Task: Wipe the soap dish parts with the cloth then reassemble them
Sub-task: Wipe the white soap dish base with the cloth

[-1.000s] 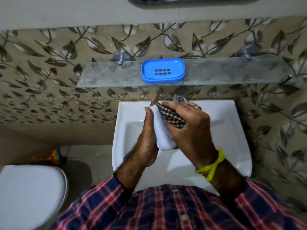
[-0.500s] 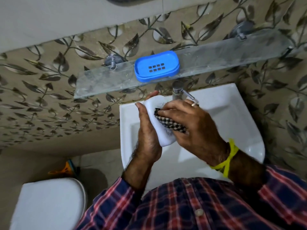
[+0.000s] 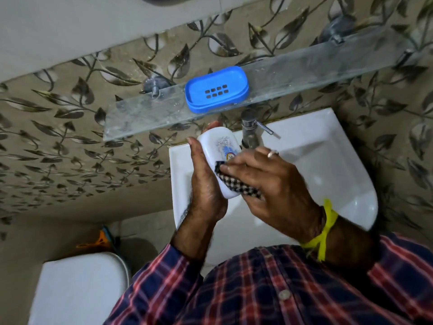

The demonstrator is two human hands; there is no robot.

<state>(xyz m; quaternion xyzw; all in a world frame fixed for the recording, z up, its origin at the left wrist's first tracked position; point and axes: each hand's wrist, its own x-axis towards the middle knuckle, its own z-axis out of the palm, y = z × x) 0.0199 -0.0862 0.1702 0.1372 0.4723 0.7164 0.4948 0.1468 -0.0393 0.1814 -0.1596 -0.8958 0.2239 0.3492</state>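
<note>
- Your left hand (image 3: 206,184) grips the white lid (image 3: 221,158) from its 9 o'clock side, thumb along the near edge and fingertips showing past the far end
- The lid stands on edge over the basin (image 3: 328,165), its long axis running from 11 o'clock to 5 o'clock, printed face turned toward your right hand (image 3: 269,181)
- That right hand grasps the checked cloth (image 3: 236,181): the fingers lie fairly straight and press it flat against the lid's face, and the rest of the cloth is bunched under the palm
- The cloth covers the lower half of the lid; the upper half, with a faded blue print, shows bare
- A ring sits on one finger of the right hand and a yellow band (image 3: 325,228) is tied round that wrist
- The blue tray (image 3: 216,89), with two rows of drain slots in its floor, sits apart on the glass shelf (image 3: 304,66) at 12 o'clock from your hands, just left of the shelf's middle
- The tap (image 3: 250,127) stands at 1 o'clock from the lid, under the shelf's front edge, close to the lid but not touching it
- A white toilet lid (image 3: 79,289) lies at 7 o'clock, with something orange on the floor behind it
- Your plaid shirt (image 3: 257,289) fills the lower edge at 6 o'clock
</note>
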